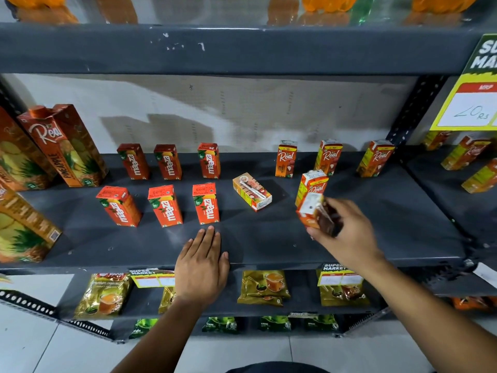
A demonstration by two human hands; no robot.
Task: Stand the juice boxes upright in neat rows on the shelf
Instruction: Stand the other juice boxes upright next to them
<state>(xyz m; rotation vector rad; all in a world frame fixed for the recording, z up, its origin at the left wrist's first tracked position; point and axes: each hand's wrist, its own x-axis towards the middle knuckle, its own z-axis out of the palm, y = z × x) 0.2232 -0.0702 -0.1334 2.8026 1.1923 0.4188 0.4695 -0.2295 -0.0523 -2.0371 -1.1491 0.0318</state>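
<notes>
Left hand (pixel 203 267) lies flat, fingers spread, on the front edge of the dark shelf (pixel 269 243). Right hand (pixel 345 232) grips a small tilted juice box (pixel 313 211), lifted just above the shelf. Right behind it stands a Real box (pixel 313 185). Left of that, one carton (pixel 252 195) lies on its side. Six Maaza boxes (pixel 205 203) stand upright in two rows of three, and three more Real cartons (pixel 286 158) line the back.
</notes>
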